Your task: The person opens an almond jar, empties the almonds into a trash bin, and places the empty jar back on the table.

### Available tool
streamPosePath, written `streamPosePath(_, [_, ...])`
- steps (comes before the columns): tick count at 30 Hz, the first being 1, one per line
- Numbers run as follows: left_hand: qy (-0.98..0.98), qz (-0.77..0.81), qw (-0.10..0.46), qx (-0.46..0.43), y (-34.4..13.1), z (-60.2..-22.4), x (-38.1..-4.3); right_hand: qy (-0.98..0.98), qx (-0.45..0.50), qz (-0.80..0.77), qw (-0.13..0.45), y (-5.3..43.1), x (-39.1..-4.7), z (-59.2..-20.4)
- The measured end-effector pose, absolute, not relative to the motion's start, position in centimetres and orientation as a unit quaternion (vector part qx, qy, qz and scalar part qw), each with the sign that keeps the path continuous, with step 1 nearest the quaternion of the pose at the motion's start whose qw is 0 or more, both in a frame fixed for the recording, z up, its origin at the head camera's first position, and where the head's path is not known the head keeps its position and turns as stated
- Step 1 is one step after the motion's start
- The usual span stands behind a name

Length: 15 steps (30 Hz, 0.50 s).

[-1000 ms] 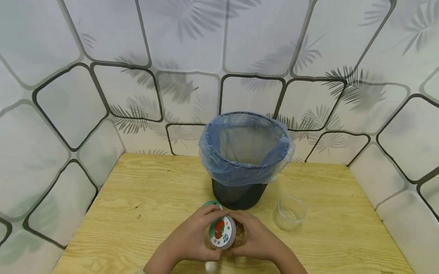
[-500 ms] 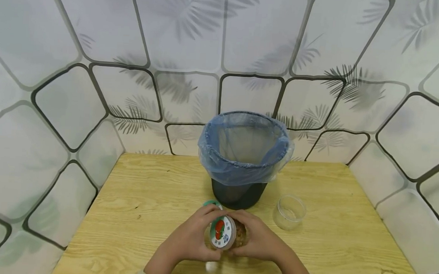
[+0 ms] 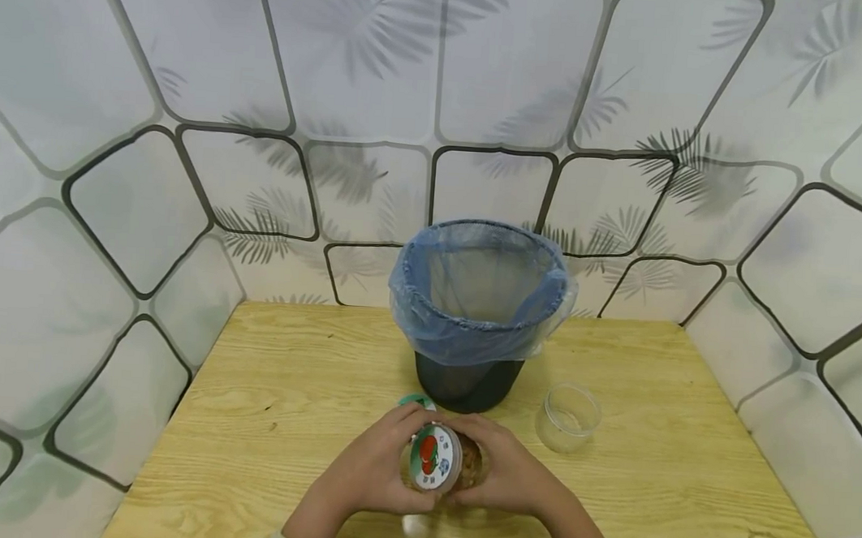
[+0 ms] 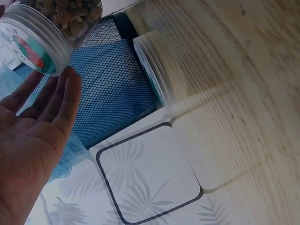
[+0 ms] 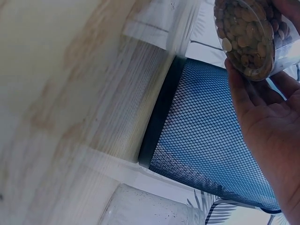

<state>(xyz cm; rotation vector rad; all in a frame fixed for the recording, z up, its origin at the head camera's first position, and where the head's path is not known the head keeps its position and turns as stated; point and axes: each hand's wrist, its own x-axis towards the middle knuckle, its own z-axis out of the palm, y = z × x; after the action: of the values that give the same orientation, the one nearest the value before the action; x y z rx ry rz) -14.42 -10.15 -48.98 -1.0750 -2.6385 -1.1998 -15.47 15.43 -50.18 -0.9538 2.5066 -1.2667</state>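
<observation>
A clear plastic jar of brown nuts (image 5: 243,40) lies tilted on its side between my two hands, above the table. Its lid (image 3: 432,457), white and green with a red fruit picture, faces left and toward me. My left hand (image 3: 377,461) grips the jar at the lid end, fingertips against the lid's rim in the left wrist view. Around the jar's body, near its base, curls my right hand (image 3: 508,466). Just beyond the left fingers a second green-and-white lid (image 4: 152,70) is partly hidden in the head view.
A dark mesh bin (image 3: 465,382) lined with a blue bag (image 3: 471,344) stands behind the hands. Right of it an open clear jar (image 3: 569,422) stands on the wooden table (image 3: 286,375). Patterned walls (image 3: 493,191) enclose the back and sides.
The held jar has tilted very slightly, its lid face shifting a little left. Both hands keep their hold in nearly the same place. The bin and the open jar have not moved.
</observation>
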Motion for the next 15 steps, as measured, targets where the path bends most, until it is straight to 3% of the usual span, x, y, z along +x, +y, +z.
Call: streamPosePath(15, [-0.852,-0.394,0.018,-0.344,-9.98,-49.00,-14.43,0.842,-0.321,-0.425,0.085,15.54,-15.53,-50.28])
